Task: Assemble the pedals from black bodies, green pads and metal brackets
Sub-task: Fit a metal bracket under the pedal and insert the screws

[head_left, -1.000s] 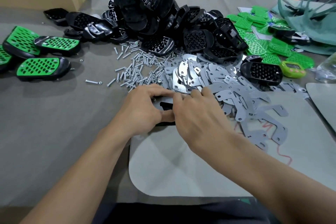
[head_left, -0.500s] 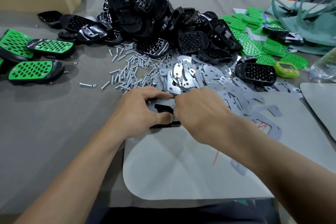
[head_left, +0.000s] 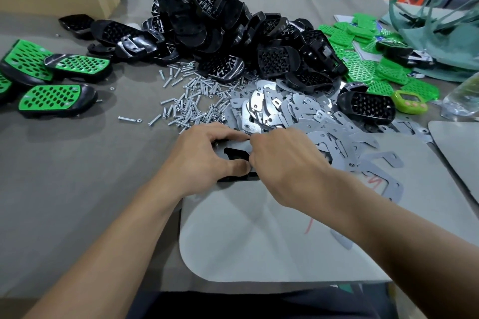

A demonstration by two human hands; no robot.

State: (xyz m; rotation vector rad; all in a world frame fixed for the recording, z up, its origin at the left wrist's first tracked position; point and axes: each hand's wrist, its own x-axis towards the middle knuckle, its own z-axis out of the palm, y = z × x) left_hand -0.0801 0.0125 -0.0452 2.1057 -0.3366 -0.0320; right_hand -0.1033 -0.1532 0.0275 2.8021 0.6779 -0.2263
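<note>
Tabletop [head_left: 77, 189], left hand [head_left: 204, 160], right hand [head_left: 287, 166] gripping pedal [head_left: 238, 154]

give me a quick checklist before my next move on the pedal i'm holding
1. Black body gripped by the left hand: ok.
2. Metal bracket lying on top of the black body: ok.
3. Bracket holes lined up with the body: cannot tell, the hands cover them.
4. What the right hand pinches at the bracket's edge: cannot tell, its fingertips are hidden.
5. Screws near, just beyond the left hand: ok.
</note>
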